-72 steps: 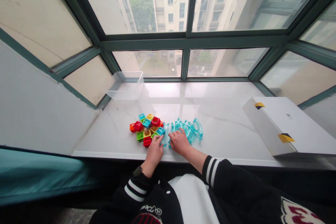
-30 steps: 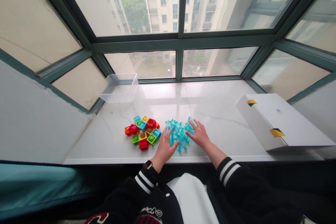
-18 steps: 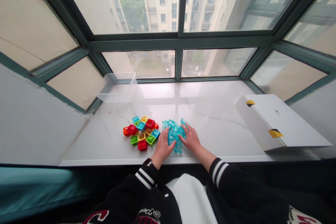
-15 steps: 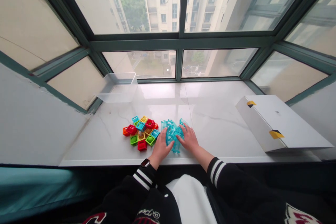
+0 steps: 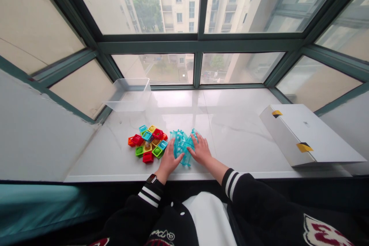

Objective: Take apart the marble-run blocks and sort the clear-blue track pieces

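Observation:
Clear turquoise plastic pieces (image 5: 182,147) lie in a heap near the front of the white ledge. My left hand (image 5: 168,160) rests along the heap's left side, thumb and fingers apart. On the right side my right hand (image 5: 201,150) lies over the heap's edge with its fingers spread. Both hands touch the pieces, and neither is closed round one. Left of my left hand is a pile of small square plastic blocks (image 5: 148,157) in red, green, yellow, orange and blue. Some of the blocks touch or nearly touch the left hand's fingers.
A clear plastic bin (image 5: 129,105) stands at the back left by the window. At the right, a white box (image 5: 311,134) with yellow-and-black tabs lies on the marbled ledge (image 5: 236,130). The ledge's front edge runs just before my wrists.
Both hands have slid left along the ledge with the turquoise heap between them. The pile of coloured blocks has shifted left too. The bin and the white box stay where they were.

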The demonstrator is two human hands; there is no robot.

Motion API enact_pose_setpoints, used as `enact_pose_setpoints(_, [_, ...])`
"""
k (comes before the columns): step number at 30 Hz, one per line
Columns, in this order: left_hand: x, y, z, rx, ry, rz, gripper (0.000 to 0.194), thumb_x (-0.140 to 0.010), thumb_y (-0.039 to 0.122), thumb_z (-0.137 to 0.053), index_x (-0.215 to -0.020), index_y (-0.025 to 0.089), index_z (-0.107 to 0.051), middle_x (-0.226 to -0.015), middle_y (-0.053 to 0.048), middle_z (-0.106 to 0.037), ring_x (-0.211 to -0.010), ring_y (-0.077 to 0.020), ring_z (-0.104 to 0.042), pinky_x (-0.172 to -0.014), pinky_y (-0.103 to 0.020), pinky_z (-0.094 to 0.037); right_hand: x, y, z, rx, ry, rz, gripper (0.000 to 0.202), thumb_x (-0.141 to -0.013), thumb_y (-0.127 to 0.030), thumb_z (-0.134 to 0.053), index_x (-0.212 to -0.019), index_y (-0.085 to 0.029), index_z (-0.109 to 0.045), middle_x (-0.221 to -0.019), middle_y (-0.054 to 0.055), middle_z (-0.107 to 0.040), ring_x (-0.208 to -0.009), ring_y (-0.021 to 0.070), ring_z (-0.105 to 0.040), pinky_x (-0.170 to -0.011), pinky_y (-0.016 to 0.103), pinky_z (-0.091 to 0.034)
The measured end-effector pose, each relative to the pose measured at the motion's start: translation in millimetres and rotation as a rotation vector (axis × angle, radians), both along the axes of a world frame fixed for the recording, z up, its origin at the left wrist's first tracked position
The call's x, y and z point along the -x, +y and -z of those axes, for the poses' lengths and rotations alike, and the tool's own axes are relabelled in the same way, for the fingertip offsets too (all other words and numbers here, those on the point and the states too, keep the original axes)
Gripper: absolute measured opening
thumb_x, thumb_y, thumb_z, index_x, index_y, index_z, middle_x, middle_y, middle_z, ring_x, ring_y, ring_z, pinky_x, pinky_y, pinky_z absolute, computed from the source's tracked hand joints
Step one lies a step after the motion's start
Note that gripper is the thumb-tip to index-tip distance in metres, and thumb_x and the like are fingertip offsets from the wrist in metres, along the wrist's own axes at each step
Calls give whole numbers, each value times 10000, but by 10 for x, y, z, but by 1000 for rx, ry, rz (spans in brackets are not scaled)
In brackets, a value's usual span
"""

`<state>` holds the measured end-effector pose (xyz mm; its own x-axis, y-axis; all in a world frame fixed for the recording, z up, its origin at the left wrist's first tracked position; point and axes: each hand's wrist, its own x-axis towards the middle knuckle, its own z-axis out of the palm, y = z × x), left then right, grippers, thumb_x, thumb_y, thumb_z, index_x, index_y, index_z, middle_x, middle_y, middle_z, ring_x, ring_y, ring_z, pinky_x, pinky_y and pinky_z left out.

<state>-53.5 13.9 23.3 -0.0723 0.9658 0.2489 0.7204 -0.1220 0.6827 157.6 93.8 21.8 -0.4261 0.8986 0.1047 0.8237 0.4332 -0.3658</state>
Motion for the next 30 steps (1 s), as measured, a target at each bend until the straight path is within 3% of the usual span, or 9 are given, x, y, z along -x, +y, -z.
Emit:
enact_pose_setpoints(5, [-27,-52,0,-18,7,-27,873,-969,531,-661,-1652,224,-211,-1690,-212,-324,-1598,-350,-292,-1267,-571,-335,-474,22,-34,-75,110,-82,734,-1047,-520,-485,-1684,-246,-243,-1738,148,-273,-1593,325,-277,-1258,551,-315])
enact_pose_setpoints(9, [-28,-38,-20,-10,11,-25,821,-989,536,-625,-1646,231,-238,-1690,-203,-324,-1594,-352,-297,-1265,-581,-339,-1041,-17,55,-102,181,-23,674,-1067,-484,-437,-1668,-228,-275,-1698,154,-353,-1572,300,-333,-1258,528,-345])
enact_pose_setpoints(13, [-6,-123,-15,-77,16,-59,670,-1048,492,-522,-1627,244,-292,-1665,-187,-367,-1574,-344,-332,-1251,-590,-362,-1614,-127,253,-122,177,77,623,-1070,-503,-418,-1618,-208,-388,-1648,160,-435,-1525,327,-408,-1236,556,-377])
enact_pose_setpoints(16, [37,-290,70,-170,1,-101,584,-1077,433,-459,-1613,246,-320,-1605,-185,-434,-1530,-324,-397,-1241,-579,-379,-1881,-235,381,-134,186,92,508,-1089,-471,-377,-1512,-241,-540,-1531,126,-577,-1461,324,-490,-1211,561,-409])
enact_pose_setpoints(21, [79,-455,257,-251,-14,-259,494,-1081,421,-431,-1531,216,-434,-1420,-184,-558,-1336,-320,-557,-1139,-587,-470,-1843,-347,383,-187,176,74,428,-1096,-414,-398,-1379,-218,-653,-1392,132,-681,-1359,338,-577,-1203,607,-399])
enact_pose_setpoints(25, [70,-417,283,-239,24,-246,476,-1073,410,-439,-1500,202,-474,-1317,-175,-607,-1180,-306,-622,-1063,-572,-519,-1649,-392,287,-218,161,28,382,-1081,-369,-437,-1337,-222,-680,-1339,141,-694,-1297,330,-605,-1147,577,-474])
enact_pose_setpoints(30, [76,-382,292,-216,45,-241,479,-1076,392,-434,-1513,196,-456,-1367,-197,-586,-1281,-338,-582,-1100,-608,-490,-1524,-437,220,-211,179,-35,343,-1039,-291,-494,-1317,-219,-681,-1294,148,-686,-1254,325,-612,-1117,549,-514])
